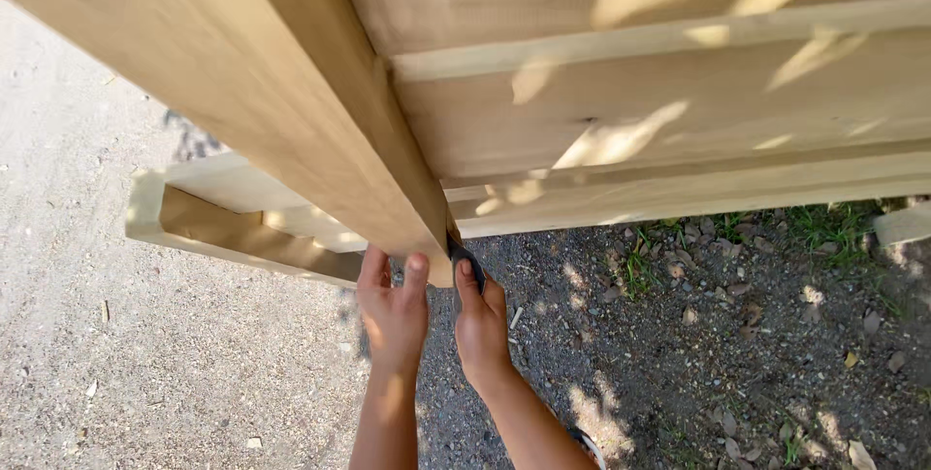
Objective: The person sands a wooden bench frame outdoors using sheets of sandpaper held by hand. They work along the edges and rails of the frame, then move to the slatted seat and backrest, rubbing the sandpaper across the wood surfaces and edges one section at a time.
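Where the two bare forearms rise from the bottom edge of the view, the left hand (393, 310) is cupped against the lower end of a long, pale, square-edged wooden beam (291, 92), its thumb and fingers pressed flat on the wood rather than curled shut. Just beside it, the right hand (480, 320) is closed around a small dark tool (465, 259), pinching it against the beam's bottom corner; what kind of tool it is cannot be told. Directly above both hands the beam slants up and away to the upper left. Behind it, horizontal pale wooden planks (679, 101) run off to the right, dappled with sunlight, and a light wooden open frame (208, 227) juts out to the left. Below lies grey gravel ground (126, 334), with dark soil, dry leaves and tufts of green grass (824, 227) farther right.
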Motion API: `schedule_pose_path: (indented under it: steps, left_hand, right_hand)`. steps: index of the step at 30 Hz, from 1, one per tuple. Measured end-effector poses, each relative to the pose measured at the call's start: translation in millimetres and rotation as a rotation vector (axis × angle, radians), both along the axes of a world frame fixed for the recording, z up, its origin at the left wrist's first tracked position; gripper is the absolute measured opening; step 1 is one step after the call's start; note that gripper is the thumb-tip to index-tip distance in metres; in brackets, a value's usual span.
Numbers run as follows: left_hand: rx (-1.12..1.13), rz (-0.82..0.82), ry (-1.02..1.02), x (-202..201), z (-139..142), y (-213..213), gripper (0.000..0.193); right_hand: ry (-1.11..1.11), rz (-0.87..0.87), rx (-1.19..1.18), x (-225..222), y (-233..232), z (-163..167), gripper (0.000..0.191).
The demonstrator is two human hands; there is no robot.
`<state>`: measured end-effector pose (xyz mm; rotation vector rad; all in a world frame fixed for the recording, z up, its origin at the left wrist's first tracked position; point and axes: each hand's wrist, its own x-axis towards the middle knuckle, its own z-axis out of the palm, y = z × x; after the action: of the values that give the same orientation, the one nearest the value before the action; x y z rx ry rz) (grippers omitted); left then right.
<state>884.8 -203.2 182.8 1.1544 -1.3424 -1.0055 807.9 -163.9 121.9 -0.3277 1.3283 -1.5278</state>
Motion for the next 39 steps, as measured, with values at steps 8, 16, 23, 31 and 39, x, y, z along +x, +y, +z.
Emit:
schedule_pose_path:
  steps: [8, 16, 23, 31, 39]
  left_hand:
    - [0.015, -0.029, 0.199, 13.0, 43.9, 11.6, 0.059]
    - [0.331, 0.008, -0.087, 30.9, 37.3, 41.9, 0.055]
    - [0.116, 0.083, 0.048, 40.1, 123.9, 40.9, 0.063]
    - [0.431, -0.257, 0.430, 64.2, 183.0, 25.7, 0.059]
    - [0.068, 0.239, 0.461, 54.5, 240.1, 46.4, 0.027]
  right_hand:
    - [0.264, -0.104, -0.402, 10.6, -3.3, 56.3, 0.045]
    - [0.129, 0.052, 0.289, -8.1, -22.5, 36.3, 0.051]
    - [-0.123, -0.007, -0.172, -21.0, 11.9, 206.3, 0.040]
    - [-0.042, 0.438, -0.104, -50.9, 10.2, 254.6, 0.027]
    - [0.231, 0.747, -0.083, -90.6, -56.6, 253.8, 0.032]
